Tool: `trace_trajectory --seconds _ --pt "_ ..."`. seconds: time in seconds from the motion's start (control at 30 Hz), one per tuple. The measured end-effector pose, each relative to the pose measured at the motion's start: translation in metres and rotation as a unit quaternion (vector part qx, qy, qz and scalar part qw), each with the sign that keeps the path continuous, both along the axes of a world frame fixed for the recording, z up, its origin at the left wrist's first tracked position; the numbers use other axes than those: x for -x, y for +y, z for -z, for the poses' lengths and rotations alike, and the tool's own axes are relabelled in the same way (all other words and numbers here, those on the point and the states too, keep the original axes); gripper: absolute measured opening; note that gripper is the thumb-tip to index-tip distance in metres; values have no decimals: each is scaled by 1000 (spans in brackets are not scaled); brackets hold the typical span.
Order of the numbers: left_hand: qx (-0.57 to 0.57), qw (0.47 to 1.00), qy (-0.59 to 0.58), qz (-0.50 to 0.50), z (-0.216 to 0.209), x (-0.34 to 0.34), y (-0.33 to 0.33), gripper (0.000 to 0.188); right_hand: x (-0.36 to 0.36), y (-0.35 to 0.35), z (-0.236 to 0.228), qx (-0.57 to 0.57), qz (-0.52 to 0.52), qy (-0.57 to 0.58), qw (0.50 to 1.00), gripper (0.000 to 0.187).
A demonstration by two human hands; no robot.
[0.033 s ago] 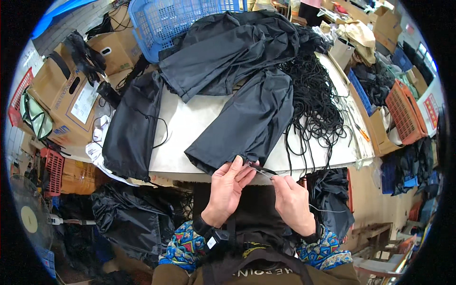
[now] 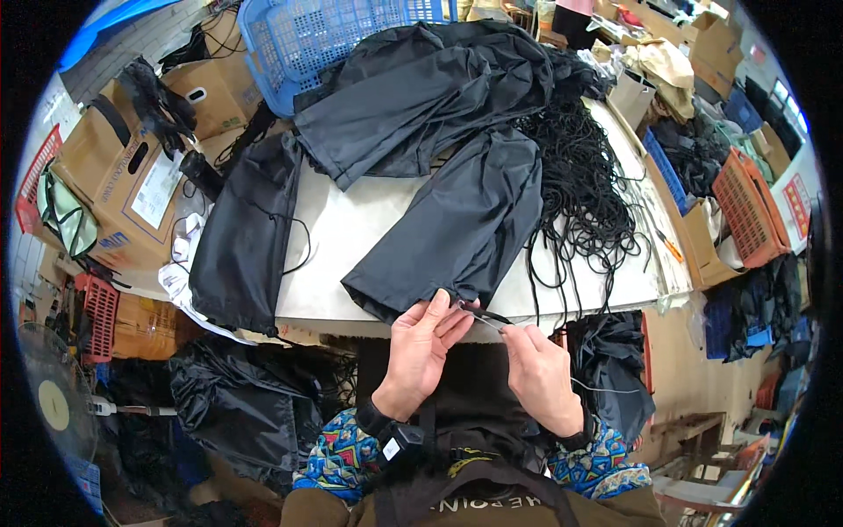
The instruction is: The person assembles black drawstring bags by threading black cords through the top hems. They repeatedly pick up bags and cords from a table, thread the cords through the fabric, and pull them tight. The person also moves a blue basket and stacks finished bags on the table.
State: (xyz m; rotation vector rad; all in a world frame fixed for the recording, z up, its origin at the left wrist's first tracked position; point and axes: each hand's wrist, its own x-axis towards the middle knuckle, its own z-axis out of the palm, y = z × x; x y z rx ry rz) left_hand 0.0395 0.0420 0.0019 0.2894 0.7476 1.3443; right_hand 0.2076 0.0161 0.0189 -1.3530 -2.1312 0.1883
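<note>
A black fabric bag [image 2: 448,224] lies on the white table with its near end at the table's front edge. My left hand [image 2: 420,347] is closed on that end, pinching its edge between thumb and fingers. Just to the right, my right hand [image 2: 540,373] is closed round a thin metal wire [image 2: 606,388], whose tail sticks out past the wrist. Between the hands, a short black strip [image 2: 488,314], cord or fabric, runs beside the wire to the bag's edge. Whether the wire's tip is inside the bag's hem is hidden by my fingers.
More black bags [image 2: 404,97] are heaped at the back, before a blue plastic basket [image 2: 281,53]. A tangle of black cords [image 2: 584,193] hangs along the table's right side. One black bag [image 2: 246,237] with a drawcord lies at the left, near a cardboard box [image 2: 123,193].
</note>
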Motion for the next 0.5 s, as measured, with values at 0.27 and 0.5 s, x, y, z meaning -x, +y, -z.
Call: trace_trajectory --seconds 0.27,0.5 --pt "-17 1000 13 3 5 3 -1 20 5 4 -6 -3 -8 -28 1000 16" --pt "-4 1000 -19 0 1 5 -1 20 4 4 -7 -10 -17 -30 999 15"
